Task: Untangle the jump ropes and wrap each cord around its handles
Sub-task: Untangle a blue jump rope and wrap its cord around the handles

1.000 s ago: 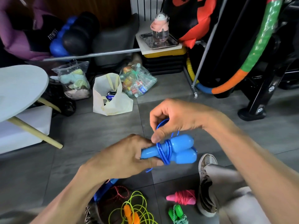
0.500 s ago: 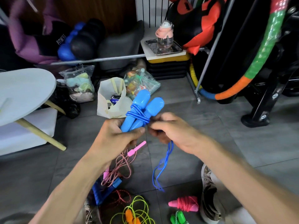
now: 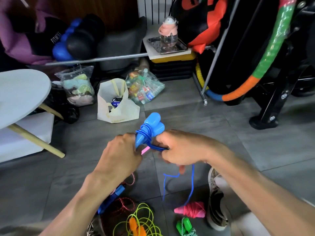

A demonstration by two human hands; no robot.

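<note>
Compared with half a second earlier, the pair of blue handles [image 3: 150, 128] sits tilted further toward the right hand [image 3: 180, 149], and the loose blue cord [image 3: 191, 183] now hangs below that hand rather than between the two hands. The left hand [image 3: 119, 157] grips the narrow ends of the blue handles, fingers curled around them; several turns of cord already circle the handles just above that grip. The right hand, touching the handles' right side, pinches a bundle of the blue cord and holds it taut against the wrap; the free tail drops from this hand toward the grey tile floor [image 3: 238, 137]. Below the blue handles, on the floor, lie a pink jump rope [image 3: 190, 210] already wound on its handles, a green-handled rope [image 3: 185, 226], a yellow-green cord with orange handles [image 3: 136, 226], and a red-and-white cord with a dark blue handle [image 3: 112, 199]. A pink handle tip [image 3: 145, 150] shows between the two hands. A white tote bag [image 3: 117, 106] stands beyond the blue handles.
</note>
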